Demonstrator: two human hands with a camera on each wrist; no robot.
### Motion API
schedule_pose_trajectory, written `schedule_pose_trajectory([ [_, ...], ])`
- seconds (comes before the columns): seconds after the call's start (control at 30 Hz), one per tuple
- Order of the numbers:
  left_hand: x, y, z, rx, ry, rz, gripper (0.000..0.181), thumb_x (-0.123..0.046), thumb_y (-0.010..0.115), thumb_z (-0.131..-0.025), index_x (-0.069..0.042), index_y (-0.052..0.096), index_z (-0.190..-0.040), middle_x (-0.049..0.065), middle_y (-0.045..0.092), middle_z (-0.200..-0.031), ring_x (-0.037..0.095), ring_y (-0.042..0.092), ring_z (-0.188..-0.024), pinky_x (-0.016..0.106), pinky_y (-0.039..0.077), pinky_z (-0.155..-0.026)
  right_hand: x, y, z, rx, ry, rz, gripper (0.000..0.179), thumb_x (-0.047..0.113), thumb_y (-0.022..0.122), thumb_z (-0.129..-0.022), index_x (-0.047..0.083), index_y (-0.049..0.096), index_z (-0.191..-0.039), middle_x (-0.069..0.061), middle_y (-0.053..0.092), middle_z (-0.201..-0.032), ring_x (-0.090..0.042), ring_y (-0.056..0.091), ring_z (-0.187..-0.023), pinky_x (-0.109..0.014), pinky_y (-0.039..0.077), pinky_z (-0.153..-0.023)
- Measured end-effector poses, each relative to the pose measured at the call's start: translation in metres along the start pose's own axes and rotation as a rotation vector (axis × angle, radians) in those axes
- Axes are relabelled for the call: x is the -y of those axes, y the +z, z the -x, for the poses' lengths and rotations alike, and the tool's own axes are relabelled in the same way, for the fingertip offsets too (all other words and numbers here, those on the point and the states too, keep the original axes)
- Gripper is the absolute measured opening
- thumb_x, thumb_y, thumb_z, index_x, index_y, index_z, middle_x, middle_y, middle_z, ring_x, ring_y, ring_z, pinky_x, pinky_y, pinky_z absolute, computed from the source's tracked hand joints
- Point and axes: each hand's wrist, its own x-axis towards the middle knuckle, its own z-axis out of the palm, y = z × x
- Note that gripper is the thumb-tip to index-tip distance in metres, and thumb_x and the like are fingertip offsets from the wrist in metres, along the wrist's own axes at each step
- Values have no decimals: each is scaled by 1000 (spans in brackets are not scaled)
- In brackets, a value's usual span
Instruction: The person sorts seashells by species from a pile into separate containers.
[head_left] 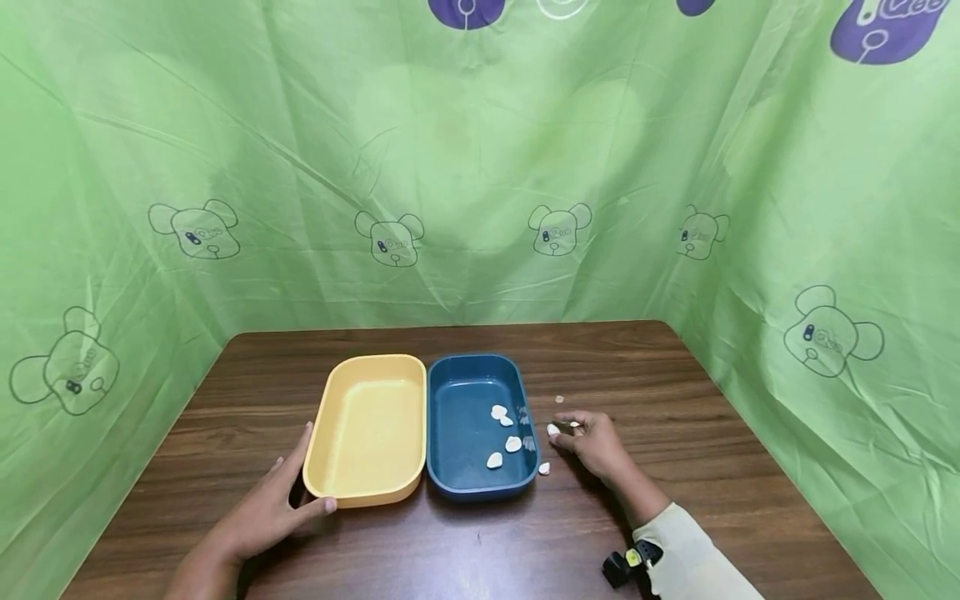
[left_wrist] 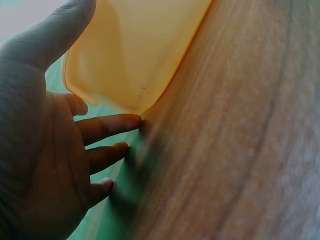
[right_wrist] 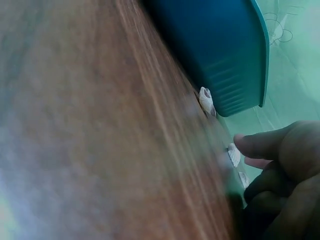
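My left hand (head_left: 262,508) rests against the near left corner of a yellow tray (head_left: 321,417), thumb along the front wall, fingers spread up the side. In the left wrist view those fingers stretch out straight beside the tray (left_wrist: 135,60). To its right sits a blue tray (head_left: 450,433) with several white seashells (head_left: 513,444) in it. Just right of the blue tray, my right hand (head_left: 596,446) pinches a seashell (head_left: 552,429) at table level between thumb and forefinger. Ridges show on this seashell (right_wrist: 233,155) in the right wrist view.
One seashell (head_left: 544,468) lies close by the blue tray's right wall, another (head_left: 574,424) under my right hand, and a small pale piece (head_left: 559,399) farther back. Both trays stand side by side on the wooden table (head_left: 637,367). Green cloth (head_left: 465,283) hangs around it.
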Motion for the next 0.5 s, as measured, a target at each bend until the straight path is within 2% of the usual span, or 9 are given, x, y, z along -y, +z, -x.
schedule_pose_trajectory([
  [0.1, 0, 0, 0, 4, -6, -1, 122, -31, 87, -92, -16, 1, -178, 36, 20, -177, 64, 31, -153, -2, -6, -114, 0, 1, -1, 17, 3, 33, 31, 1, 88, -86, -6, 81, -116, -15, 80, -96, -13, 56, -82, -18, 43, -68],
  [0.2, 1, 0, 0, 5, -15, -2, 121, -32, 86, -92, -17, 1, -178, 35, 20, -177, 56, 28, -157, -2, -6, -114, 2, 1, -1, 23, 8, 38, 30, -1, 87, -86, -7, 81, -115, -8, 70, -80, -13, 49, -73, -22, 38, -62],
  [0.3, 1, 0, 0, 5, -13, -3, 121, -32, 86, -93, -18, 1, -178, 35, 21, -177, 54, 28, -157, -2, -6, -114, 3, 2, -1, 12, 8, 56, 29, -2, 87, -86, -7, 81, -114, -6, 67, -78, -13, 50, -72, -22, 38, -61],
  [0.4, 2, 1, 0, 1, -12, -6, 121, -32, 86, -93, -19, 1, -178, 34, 21, -177, 53, 28, -157, -2, -6, -115, 2, 3, -2, 2, 2, 85, 26, -2, 87, -85, -6, 82, -111, -9, 72, -81, -14, 52, -74, -22, 40, -64],
  [0.5, 2, 1, 1, -4, -6, -9, 120, -32, 85, -93, -19, 1, -178, 34, 21, -177, 41, 25, -161, 0, -5, -116, 2, 4, -2, -5, -7, 113, 23, -1, 87, -85, -4, 83, -107, -9, 74, -83, -14, 55, -75, -22, 43, -66],
])
